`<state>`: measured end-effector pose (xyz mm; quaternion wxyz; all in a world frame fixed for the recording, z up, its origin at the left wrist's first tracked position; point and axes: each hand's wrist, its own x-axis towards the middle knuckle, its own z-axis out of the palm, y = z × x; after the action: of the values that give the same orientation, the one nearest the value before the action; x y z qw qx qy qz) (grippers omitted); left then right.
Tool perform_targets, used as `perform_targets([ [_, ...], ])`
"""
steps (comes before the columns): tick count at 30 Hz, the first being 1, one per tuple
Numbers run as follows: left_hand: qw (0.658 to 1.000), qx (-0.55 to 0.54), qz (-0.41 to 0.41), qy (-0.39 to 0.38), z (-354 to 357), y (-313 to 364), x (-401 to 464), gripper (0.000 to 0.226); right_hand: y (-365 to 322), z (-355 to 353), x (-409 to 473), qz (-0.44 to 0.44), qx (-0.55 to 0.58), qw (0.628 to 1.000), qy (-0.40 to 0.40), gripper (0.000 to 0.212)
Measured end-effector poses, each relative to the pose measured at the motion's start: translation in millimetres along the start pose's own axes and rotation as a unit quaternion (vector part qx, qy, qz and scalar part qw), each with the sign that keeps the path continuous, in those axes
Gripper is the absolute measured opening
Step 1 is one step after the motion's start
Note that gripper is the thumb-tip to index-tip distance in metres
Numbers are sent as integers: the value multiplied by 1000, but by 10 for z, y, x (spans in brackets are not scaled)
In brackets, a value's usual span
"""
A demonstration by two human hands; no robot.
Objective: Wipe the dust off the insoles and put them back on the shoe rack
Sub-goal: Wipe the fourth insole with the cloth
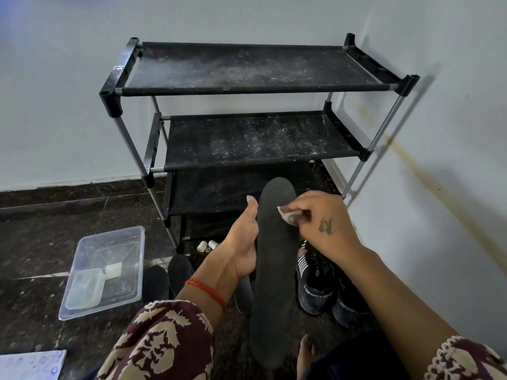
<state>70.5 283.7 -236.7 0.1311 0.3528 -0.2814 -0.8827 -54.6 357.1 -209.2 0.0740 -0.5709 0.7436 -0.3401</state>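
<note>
My left hand [242, 242] grips a long dark grey insole [274, 256] by its left edge, holding it upright in front of the black shoe rack [255, 67]. My right hand [323, 223] pinches a small white wipe [286, 215] and presses it against the upper right part of that insole. Two more dark insoles [170, 275] lie on the floor under my left forearm. The rack's fabric shelves are dusty and bare.
A clear plastic tub [109, 267] with a smaller lidded box inside sits on the dark marble floor at left. A pair of dark sport shoes [318, 281] stands right of the insole. White walls enclose the corner behind and right. Paper [30, 363] lies at bottom left.
</note>
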Motion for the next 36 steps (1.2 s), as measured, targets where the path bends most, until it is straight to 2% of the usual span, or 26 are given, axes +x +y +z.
perform_targets([
  [6,999,27,-1,23,-40,22,10,76,-125,18,-66,-73,90,981,-154,20],
  [9,998,55,-4,25,-45,6,18,77,-87,-106,-75,-65,68,971,-220,30],
  [11,998,61,-1,29,-54,9,30,78,-30,-169,-67,-42,23,971,-234,30],
  [12,998,56,-2,28,-60,14,36,80,-7,-193,-61,-24,5,975,-222,26],
  [14,999,32,-8,20,-67,27,42,81,15,-236,-40,35,2,989,-146,14],
  [16,1000,11,-15,14,-68,31,56,83,12,-242,-24,120,69,989,-56,15],
  [17,1000,6,-17,12,-81,26,73,84,12,-224,-15,164,141,975,-41,18],
  [19,1000,0,-22,3,-88,20,85,87,-14,-155,-9,237,268,932,-65,21],
  [22,999,-16,-20,-25,-44,25,42,85,-29,-100,22,275,312,908,-41,19],
  [26,996,-32,-27,-77,63,-2,-42,75,-19,-170,59,266,303,914,48,17],
  [28,994,-32,-42,-92,72,-22,-34,75,15,-157,47,240,246,938,49,17],
  [31,995,-34,-38,-89,61,-26,-23,73,14,-116,45,161,61,984,53,15],
  [33,995,-37,-37,-85,63,-37,-19,74,-15,-76,48,130,34,989,56,14],
  [36,995,-31,-34,-85,61,-54,-19,75,-82,6,44,109,52,992,33,16],
])
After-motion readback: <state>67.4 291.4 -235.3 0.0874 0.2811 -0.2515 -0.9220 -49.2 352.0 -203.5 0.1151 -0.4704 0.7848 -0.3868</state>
